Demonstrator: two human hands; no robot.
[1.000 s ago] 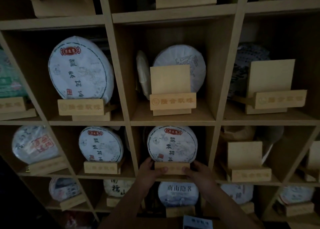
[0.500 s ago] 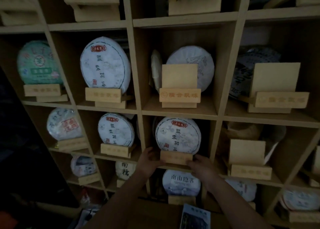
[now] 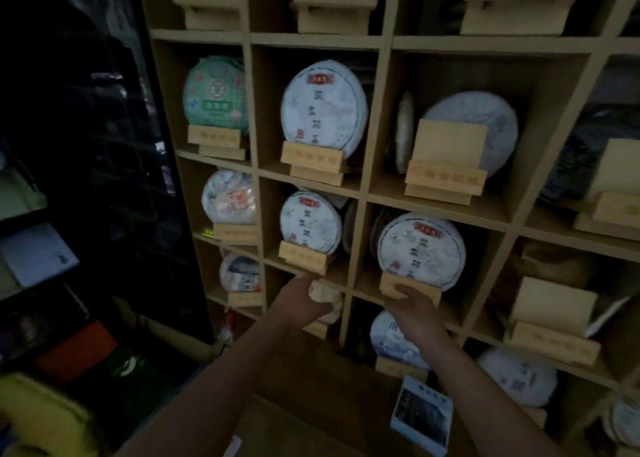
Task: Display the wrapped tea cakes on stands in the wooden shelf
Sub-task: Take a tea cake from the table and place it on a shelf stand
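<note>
In the dim wooden shelf [image 3: 356,235], a white wrapped tea cake [image 3: 420,250] with a red label stands upright on a wooden stand [image 3: 389,283] in a middle compartment. My right hand [image 3: 414,309] holds the front of that stand, thumb on its face. My left hand [image 3: 294,301] is one compartment lower and to the left, gripping the top edge of another white wrapped cake [image 3: 327,299], which my hand partly hides. Similar cakes [image 3: 323,110] [image 3: 310,223] stand on stands in the compartments above my left hand.
Empty stands [image 3: 446,159] [image 3: 552,314] sit in compartments to the right, with loose cakes leaning behind them. A green-wrapped cake [image 3: 214,93] stands at the upper left. A small printed box [image 3: 420,418] lies below my right arm. Dark shelving with boxes fills the left side.
My left hand left the stand and dropped to the wrapped cake in the compartment below and to the left. The right hand stays on the stand. The view swung left.
</note>
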